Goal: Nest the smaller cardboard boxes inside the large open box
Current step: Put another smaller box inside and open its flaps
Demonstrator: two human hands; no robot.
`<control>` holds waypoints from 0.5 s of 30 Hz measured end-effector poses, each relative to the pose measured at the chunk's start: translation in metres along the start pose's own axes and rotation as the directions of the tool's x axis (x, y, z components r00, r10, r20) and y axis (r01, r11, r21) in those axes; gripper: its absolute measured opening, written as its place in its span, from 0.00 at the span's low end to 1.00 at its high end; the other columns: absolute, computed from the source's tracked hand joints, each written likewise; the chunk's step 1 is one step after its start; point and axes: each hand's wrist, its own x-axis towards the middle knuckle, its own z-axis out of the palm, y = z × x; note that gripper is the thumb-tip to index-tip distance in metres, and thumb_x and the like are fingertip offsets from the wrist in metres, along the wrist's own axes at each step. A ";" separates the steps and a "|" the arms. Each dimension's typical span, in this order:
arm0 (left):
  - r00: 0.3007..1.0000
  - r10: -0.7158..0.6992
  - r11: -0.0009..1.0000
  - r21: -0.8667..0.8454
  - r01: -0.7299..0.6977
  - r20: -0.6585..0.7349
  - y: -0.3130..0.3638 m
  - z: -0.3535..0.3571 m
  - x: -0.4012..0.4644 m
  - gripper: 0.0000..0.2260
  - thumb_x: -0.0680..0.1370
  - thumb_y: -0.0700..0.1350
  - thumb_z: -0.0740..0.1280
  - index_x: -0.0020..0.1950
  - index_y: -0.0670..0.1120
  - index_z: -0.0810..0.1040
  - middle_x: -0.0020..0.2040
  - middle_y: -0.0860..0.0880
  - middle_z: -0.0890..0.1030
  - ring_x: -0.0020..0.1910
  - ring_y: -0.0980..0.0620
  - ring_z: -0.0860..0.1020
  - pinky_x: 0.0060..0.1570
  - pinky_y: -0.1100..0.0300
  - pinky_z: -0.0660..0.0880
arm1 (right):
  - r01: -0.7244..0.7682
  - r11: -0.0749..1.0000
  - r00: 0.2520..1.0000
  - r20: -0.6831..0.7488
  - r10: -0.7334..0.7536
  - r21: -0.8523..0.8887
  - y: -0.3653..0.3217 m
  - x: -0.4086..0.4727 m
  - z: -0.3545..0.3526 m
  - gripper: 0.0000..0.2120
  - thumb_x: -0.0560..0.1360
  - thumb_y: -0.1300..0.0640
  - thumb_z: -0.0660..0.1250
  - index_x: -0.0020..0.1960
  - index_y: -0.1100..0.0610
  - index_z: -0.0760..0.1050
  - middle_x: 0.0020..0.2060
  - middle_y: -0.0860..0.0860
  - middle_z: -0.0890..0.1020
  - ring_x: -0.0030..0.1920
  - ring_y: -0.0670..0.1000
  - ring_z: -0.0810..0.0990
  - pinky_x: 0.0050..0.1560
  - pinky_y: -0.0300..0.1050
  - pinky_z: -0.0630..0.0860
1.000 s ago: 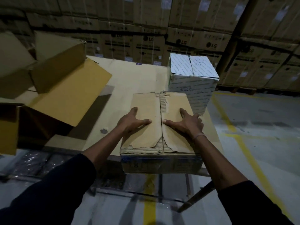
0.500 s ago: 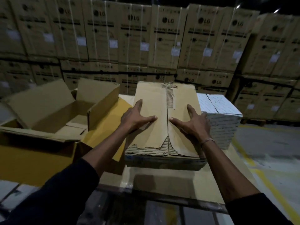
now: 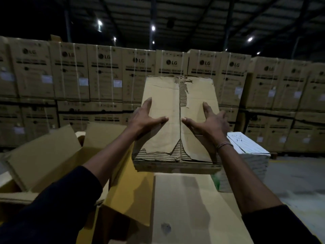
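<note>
A small closed cardboard box (image 3: 177, 120) is held in the air above the table (image 3: 190, 208), clamped between the left hand (image 3: 146, 118) and the right hand (image 3: 211, 122). Each thumb is laid flat across the top flaps, and the remaining fingers are wrapped down the side walls, mostly hidden. It is judged light and fairly stiff, since it is carried level by side pressure alone. The top liner is torn along the centre seam and the near edge, so those spots are judged weak; the firm side walls are the better hold.

The large open box (image 3: 52, 155) lies at 9 o'clock from the held one, with its flaps raised. One yellow-faced flap (image 3: 126, 191) juts toward the table and is judged likely to snag a low sideways pass. A white box (image 3: 246, 155) stands close at 4 o'clock. Open room is seen above the large box's mouth.
</note>
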 end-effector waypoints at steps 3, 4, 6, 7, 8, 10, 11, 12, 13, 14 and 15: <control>1.000 0.009 1.000 -0.023 -0.010 -0.026 -0.025 -0.017 0.029 0.55 0.63 0.77 0.71 0.84 0.58 0.53 0.82 0.48 0.63 0.78 0.40 0.66 0.69 0.42 0.70 | 0.017 1.000 1.000 -0.006 -0.017 0.013 -0.033 0.018 0.016 0.63 0.50 0.10 0.55 0.81 0.35 0.57 0.73 0.65 0.63 0.72 0.70 0.67 0.70 0.65 0.70; 0.999 0.007 1.000 -0.028 -0.008 -0.036 -0.034 -0.023 0.038 0.56 0.62 0.78 0.70 0.83 0.58 0.53 0.82 0.48 0.63 0.78 0.39 0.66 0.68 0.41 0.70 | 0.027 1.000 1.000 -0.003 -0.027 0.016 -0.043 0.025 0.022 0.63 0.50 0.10 0.55 0.81 0.35 0.56 0.74 0.66 0.62 0.73 0.71 0.66 0.71 0.66 0.70; 0.999 -0.010 0.999 -0.043 0.008 -0.051 -0.052 -0.034 0.056 0.57 0.60 0.79 0.70 0.83 0.60 0.52 0.82 0.47 0.62 0.77 0.38 0.66 0.67 0.40 0.72 | 0.051 0.999 0.999 -0.003 -0.051 0.014 -0.065 0.037 0.036 0.62 0.52 0.10 0.57 0.82 0.35 0.55 0.75 0.66 0.61 0.74 0.72 0.65 0.70 0.67 0.70; 0.998 -0.015 0.999 -0.046 0.012 -0.054 -0.060 -0.040 0.064 0.57 0.60 0.79 0.70 0.83 0.60 0.52 0.82 0.46 0.62 0.77 0.38 0.66 0.67 0.39 0.72 | 0.061 0.998 0.998 -0.010 -0.061 0.014 -0.076 0.043 0.042 0.61 0.53 0.11 0.58 0.82 0.35 0.55 0.75 0.66 0.61 0.73 0.72 0.65 0.70 0.67 0.70; 0.998 -0.014 0.999 -0.046 0.012 -0.058 -0.068 -0.046 0.073 0.57 0.60 0.79 0.70 0.83 0.60 0.52 0.82 0.46 0.62 0.77 0.37 0.66 0.68 0.39 0.71 | 0.071 0.997 0.997 -0.019 -0.070 0.016 -0.086 0.050 0.049 0.60 0.54 0.11 0.59 0.82 0.35 0.55 0.75 0.65 0.61 0.73 0.71 0.65 0.70 0.66 0.70; 0.997 -0.013 0.999 -0.047 0.010 -0.071 -0.083 -0.060 0.091 0.58 0.59 0.80 0.70 0.83 0.60 0.53 0.82 0.46 0.62 0.78 0.38 0.65 0.69 0.38 0.70 | 0.094 0.995 0.995 -0.030 -0.093 0.025 -0.108 0.063 0.061 0.60 0.55 0.11 0.60 0.82 0.35 0.55 0.75 0.65 0.61 0.73 0.71 0.65 0.70 0.66 0.69; 0.997 -0.012 0.999 -0.050 0.008 -0.080 -0.090 -0.067 0.099 0.58 0.59 0.80 0.69 0.83 0.60 0.53 0.82 0.47 0.62 0.78 0.37 0.65 0.69 0.38 0.70 | 0.106 0.994 0.994 -0.032 -0.105 0.036 -0.119 0.069 0.066 0.60 0.55 0.12 0.60 0.82 0.35 0.54 0.76 0.65 0.59 0.73 0.71 0.64 0.71 0.67 0.69; 0.996 -0.010 0.999 -0.054 0.005 -0.089 -0.098 -0.075 0.107 0.58 0.58 0.80 0.69 0.83 0.59 0.53 0.83 0.47 0.61 0.78 0.37 0.65 0.69 0.38 0.70 | 0.124 0.991 0.992 -0.034 -0.122 0.050 -0.130 0.074 0.071 0.60 0.56 0.12 0.61 0.82 0.35 0.54 0.77 0.65 0.57 0.74 0.71 0.63 0.71 0.67 0.68; 0.995 -0.005 0.998 -0.058 -0.001 -0.100 -0.106 -0.082 0.114 0.58 0.59 0.80 0.69 0.83 0.59 0.53 0.83 0.48 0.61 0.78 0.37 0.64 0.69 0.38 0.70 | 0.143 0.988 0.989 -0.036 -0.141 0.065 -0.141 0.079 0.076 0.60 0.56 0.13 0.62 0.82 0.36 0.54 0.78 0.65 0.56 0.74 0.72 0.62 0.71 0.67 0.67; 0.994 0.002 0.998 -0.060 -0.008 -0.111 -0.115 -0.090 0.120 0.58 0.59 0.80 0.69 0.83 0.59 0.53 0.83 0.48 0.60 0.78 0.38 0.64 0.69 0.38 0.70 | 0.161 0.984 0.987 -0.039 -0.158 0.076 -0.152 0.084 0.081 0.59 0.57 0.13 0.63 0.82 0.36 0.53 0.78 0.65 0.54 0.74 0.72 0.61 0.70 0.67 0.66; 0.992 0.006 0.998 -0.061 -0.013 -0.123 -0.123 -0.097 0.125 0.58 0.59 0.80 0.69 0.83 0.59 0.52 0.83 0.49 0.60 0.78 0.38 0.64 0.69 0.38 0.71 | 0.174 0.982 0.984 -0.044 -0.171 0.079 -0.164 0.087 0.085 0.59 0.57 0.14 0.63 0.82 0.36 0.53 0.78 0.64 0.54 0.74 0.72 0.61 0.70 0.66 0.66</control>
